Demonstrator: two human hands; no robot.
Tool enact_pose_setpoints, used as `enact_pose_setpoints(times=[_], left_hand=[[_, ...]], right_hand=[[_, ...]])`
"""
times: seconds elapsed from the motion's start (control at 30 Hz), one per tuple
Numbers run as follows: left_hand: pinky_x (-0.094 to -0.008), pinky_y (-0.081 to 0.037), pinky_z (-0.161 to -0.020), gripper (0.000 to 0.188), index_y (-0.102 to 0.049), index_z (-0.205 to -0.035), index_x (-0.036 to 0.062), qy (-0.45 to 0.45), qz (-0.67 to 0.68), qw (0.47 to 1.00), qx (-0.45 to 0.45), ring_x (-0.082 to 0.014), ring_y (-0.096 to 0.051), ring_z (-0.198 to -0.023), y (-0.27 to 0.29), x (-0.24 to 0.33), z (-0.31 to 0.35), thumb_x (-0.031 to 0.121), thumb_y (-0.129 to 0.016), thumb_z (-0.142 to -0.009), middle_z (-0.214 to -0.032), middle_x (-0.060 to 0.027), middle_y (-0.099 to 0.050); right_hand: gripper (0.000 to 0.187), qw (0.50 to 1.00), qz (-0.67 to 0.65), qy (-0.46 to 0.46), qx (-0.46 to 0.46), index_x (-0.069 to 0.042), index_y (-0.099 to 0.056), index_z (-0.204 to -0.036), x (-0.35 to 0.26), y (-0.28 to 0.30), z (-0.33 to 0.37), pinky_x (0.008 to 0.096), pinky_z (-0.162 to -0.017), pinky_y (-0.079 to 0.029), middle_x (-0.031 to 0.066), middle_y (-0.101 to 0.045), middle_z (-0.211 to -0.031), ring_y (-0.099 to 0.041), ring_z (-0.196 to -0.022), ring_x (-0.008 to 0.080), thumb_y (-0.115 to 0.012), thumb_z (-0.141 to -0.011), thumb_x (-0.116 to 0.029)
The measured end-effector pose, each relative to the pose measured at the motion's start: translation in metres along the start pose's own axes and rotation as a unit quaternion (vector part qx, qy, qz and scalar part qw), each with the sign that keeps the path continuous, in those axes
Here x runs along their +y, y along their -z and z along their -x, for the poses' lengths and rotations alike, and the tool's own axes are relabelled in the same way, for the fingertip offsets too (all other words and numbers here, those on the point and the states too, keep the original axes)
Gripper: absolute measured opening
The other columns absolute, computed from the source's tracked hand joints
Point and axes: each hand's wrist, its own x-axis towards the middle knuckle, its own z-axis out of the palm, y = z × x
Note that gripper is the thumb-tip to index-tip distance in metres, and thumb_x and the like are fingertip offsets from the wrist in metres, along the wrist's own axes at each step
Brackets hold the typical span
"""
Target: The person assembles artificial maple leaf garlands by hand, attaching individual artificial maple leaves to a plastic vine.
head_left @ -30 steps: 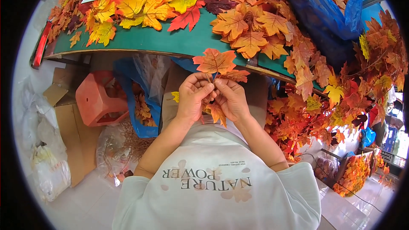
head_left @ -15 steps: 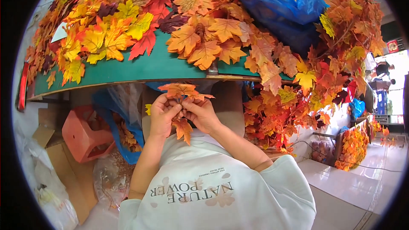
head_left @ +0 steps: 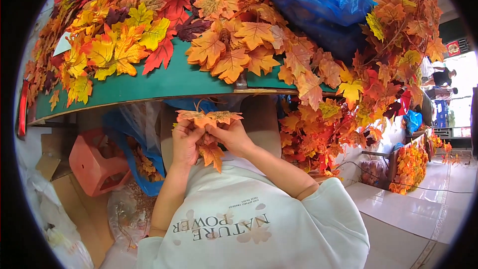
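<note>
Both hands meet above my lap, just below the table's near edge, closed round a small sprig of orange artificial maple leaves (head_left: 222,116). My left hand (head_left: 186,143) pinches it from the left side, thumb and fingers together. From the right, my right hand (head_left: 235,138) pinches the same sprig, its fingertips close to the left ones. Two leaves spread above the fingers, and an orange leaf (head_left: 212,156) hangs below them. Thin stem ends stick up over the upper leaves. Where the stems join is hidden by my fingers.
Red, yellow and orange leaves cover much of the green table (head_left: 164,82). A blue plastic bag (head_left: 318,17) of leaves sits on it. Leaf garlands (head_left: 318,137) hang at the right. A pink stool (head_left: 89,164) stands left, beside cardboard and plastic bags. People are far right.
The upper leaves have turned in my fingers, and thin stem ends now show above them. Both hands stay pinched on the sprig. The whole view has shifted slightly.
</note>
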Motion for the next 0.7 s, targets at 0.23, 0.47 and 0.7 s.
enact_pose_setpoints(times=[0.23,0.47,0.7], left_hand=[[-0.0222,-0.048,-0.053,0.017,-0.056,-0.098,0.0019,0.0,-0.036,0.999,-0.001,-0.0099,-0.057,-0.06,0.011,0.005,0.004,-0.002,-0.059,-0.082,-0.082,-0.006,-0.062],[-0.0225,-0.048,-0.059,0.027,-0.053,-0.105,0.0012,-0.036,-0.054,0.997,-0.052,-0.0111,-0.057,-0.068,0.005,-0.004,0.004,-0.007,-0.059,-0.08,-0.085,-0.0051,-0.059],[-0.0239,-0.052,-0.073,0.022,-0.056,-0.104,-0.0001,-0.17,-0.139,0.97,-0.101,-0.0127,-0.061,-0.078,0.01,-0.005,0.003,-0.007,-0.057,-0.083,-0.094,-0.0037,-0.058]], right_hand=[[0.017,0.564,0.593,0.49,0.298,-0.005,-0.064,-0.099,-0.098,0.077,0.034,0.0384,-0.083,-0.042,0.011,-0.063,-0.097,-0.055,-0.092,0.0279,-0.06,-0.083,-0.007],[0.064,0.527,0.771,0.213,0.287,-0.007,-0.019,-0.144,-0.129,0.124,0.035,0.0526,-0.109,-0.013,0.0341,-0.025,-0.139,-0.019,-0.131,0.0501,-0.036,-0.095,-0.043],[0.072,0.395,0.852,0.159,0.304,-0.004,-0.023,-0.142,-0.149,0.112,-0.013,0.0578,-0.107,-0.011,0.0393,-0.028,-0.134,-0.02,-0.131,0.0503,-0.035,-0.092,-0.055]])
